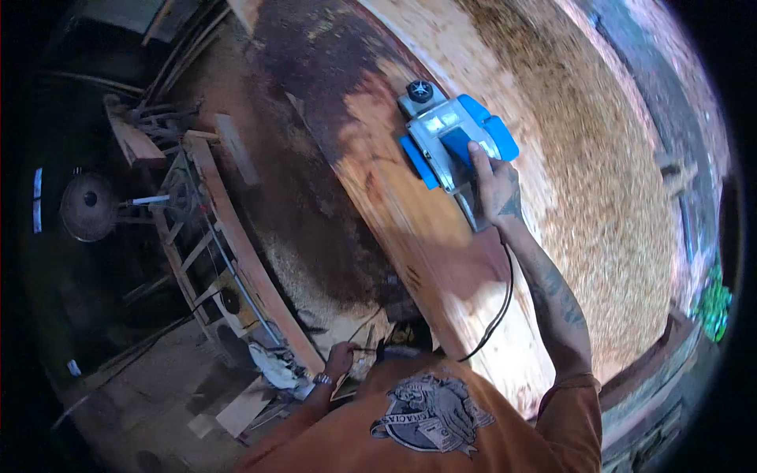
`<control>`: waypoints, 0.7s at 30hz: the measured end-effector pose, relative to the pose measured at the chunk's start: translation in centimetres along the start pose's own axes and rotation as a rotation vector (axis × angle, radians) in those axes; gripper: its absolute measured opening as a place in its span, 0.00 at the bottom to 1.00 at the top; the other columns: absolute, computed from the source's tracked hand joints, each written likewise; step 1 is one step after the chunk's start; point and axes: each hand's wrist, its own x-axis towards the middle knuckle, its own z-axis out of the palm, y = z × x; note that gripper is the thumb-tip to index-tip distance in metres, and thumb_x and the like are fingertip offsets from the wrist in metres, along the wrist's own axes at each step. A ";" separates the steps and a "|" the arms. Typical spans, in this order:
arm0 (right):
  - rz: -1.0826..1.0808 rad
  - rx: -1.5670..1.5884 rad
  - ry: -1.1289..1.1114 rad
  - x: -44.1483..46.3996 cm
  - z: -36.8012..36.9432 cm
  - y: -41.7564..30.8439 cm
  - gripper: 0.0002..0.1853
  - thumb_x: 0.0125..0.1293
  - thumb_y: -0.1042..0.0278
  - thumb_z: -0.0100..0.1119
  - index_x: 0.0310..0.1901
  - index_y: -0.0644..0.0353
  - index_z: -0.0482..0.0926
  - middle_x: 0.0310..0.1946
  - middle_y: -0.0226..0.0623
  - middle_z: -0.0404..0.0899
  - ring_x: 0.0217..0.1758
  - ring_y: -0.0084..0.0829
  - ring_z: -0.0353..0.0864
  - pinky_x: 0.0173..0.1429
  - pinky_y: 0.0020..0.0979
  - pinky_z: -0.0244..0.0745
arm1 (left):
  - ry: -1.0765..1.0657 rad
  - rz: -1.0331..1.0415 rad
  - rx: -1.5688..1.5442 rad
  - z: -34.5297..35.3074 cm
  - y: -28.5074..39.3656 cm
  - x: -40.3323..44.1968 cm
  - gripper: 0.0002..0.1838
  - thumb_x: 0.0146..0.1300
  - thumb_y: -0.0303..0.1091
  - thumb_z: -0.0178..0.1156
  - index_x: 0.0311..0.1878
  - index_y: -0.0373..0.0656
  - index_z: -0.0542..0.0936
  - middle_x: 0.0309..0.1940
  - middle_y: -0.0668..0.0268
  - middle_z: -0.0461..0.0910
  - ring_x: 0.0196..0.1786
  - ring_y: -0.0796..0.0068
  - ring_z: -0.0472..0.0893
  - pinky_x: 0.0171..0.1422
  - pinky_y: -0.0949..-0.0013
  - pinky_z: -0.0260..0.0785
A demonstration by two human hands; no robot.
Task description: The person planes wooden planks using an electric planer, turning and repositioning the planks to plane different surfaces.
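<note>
Grasping the blue-and-grey power tool point(436, 124), our right grip point(495, 189) held it on the wooden slab point(394, 206), its black cord point(497, 318) curving toward us. Our left grip point(339, 360) hung low; we could not tell whether it clenched anything. Near it ran a long plank point(251, 266).

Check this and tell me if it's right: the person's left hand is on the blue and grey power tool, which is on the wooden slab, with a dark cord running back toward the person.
Wrong hand: the head view shows the right hand on the blue and grey power tool, which is on the wooden slab, with a dark cord running back toward the person.
</note>
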 end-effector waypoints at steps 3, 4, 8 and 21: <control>-0.060 -0.010 -0.005 4.7 2.8 -3.7 0.49 0.71 0.23 0.40 0.31 0.76 0.84 0.27 0.63 0.83 0.39 0.50 0.86 0.51 0.47 0.75 | -0.029 -0.043 -0.053 -1.4 1.3 0.5 0.17 0.61 0.23 0.52 0.45 0.42 0.89 0.38 0.44 0.84 0.44 0.43 0.84 0.54 0.48 0.76; -0.055 -0.013 -0.027 6.8 3.8 -4.2 0.50 0.71 0.23 0.39 0.31 0.76 0.85 0.29 0.64 0.83 0.41 0.51 0.87 0.53 0.47 0.75 | -0.040 -0.080 -0.060 -1.6 1.7 0.4 0.17 0.61 0.23 0.52 0.46 0.42 0.89 0.38 0.44 0.85 0.44 0.44 0.85 0.55 0.50 0.76; -0.193 -0.106 0.030 14.6 8.2 -10.0 0.52 0.70 0.20 0.36 0.41 0.76 0.84 0.41 0.71 0.81 0.51 0.58 0.84 0.61 0.49 0.73 | 0.003 -0.187 -0.119 -2.9 2.3 1.2 0.16 0.62 0.23 0.53 0.46 0.41 0.89 0.37 0.47 0.86 0.43 0.49 0.86 0.55 0.55 0.78; -0.123 -0.020 -0.125 13.8 13.4 -9.5 0.48 0.77 0.29 0.30 0.65 0.75 0.73 0.63 0.72 0.73 0.69 0.61 0.74 0.74 0.50 0.64 | 0.592 -0.496 -0.378 -5.5 -5.9 -4.5 0.17 0.60 0.22 0.51 0.42 0.44 0.90 0.28 0.53 0.83 0.34 0.64 0.84 0.39 0.61 0.72</control>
